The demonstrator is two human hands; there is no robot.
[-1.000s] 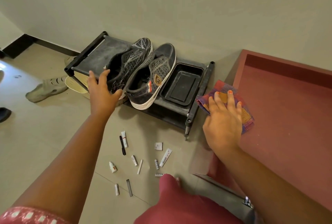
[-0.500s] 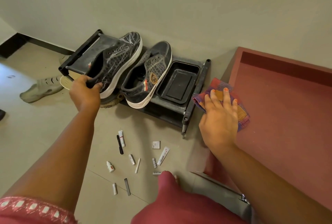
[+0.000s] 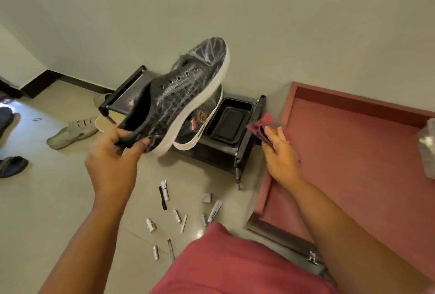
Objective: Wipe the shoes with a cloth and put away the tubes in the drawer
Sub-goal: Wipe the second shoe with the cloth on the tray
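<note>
A: Black mesh sneaker [image 3: 186,95] with white sole is in the left hand [image 3: 113,161], thumb and fingers clamped on the heel collar. Shoe is off the rack, toe tilted up and away from the hand.

B: Second one?

A: Matching sneaker [image 3: 200,121] sits on the black shoe rack [image 3: 244,147], between the two hands and partly hidden behind the lifted shoe. Black plastic tray [image 3: 229,123] is on the rack beside it, just left of the right hand.

B: Right hand?

A: Right hand [image 3: 280,152] grips a reddish checked cloth [image 3: 260,128], bunched in the fingers, at the edge of the open red drawer [image 3: 353,152]. Frame is blurred there, so I can't tell if the cloth touches the drawer floor.

B: Tubes?

A: Small white tubes [image 3: 215,210] are scattered on the tiled floor [image 3: 47,211], below and between the hands, with a black pen-like stick [image 3: 162,198] and a small dropper bottle [image 3: 151,225]. Left of the left hand: a pale clog [image 3: 70,132] and a dark sandal [image 3: 11,166].
</note>
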